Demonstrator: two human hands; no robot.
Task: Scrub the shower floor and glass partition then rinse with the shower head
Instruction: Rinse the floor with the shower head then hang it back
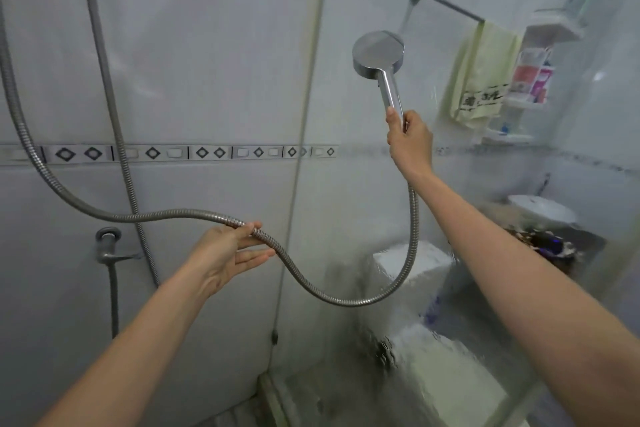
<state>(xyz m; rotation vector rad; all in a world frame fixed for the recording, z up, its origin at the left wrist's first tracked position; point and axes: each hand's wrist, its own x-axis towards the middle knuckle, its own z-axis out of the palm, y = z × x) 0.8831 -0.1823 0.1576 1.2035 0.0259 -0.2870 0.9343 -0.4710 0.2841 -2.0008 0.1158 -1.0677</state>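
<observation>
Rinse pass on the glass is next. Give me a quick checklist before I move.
1. Grip on shower head: right hand grips the handle. Ok.
2. Hose slack: hangs in a loose loop. Ok.
3. Hose control: left hand holds it between thumb and fingers, no kink seen. Ok.
4. Aim at glass partition: which way the spray face points is unclear. Cannot tell.
5. Water flow: glass is wet, but no spray is visible at the head. Cannot tell.
</observation>
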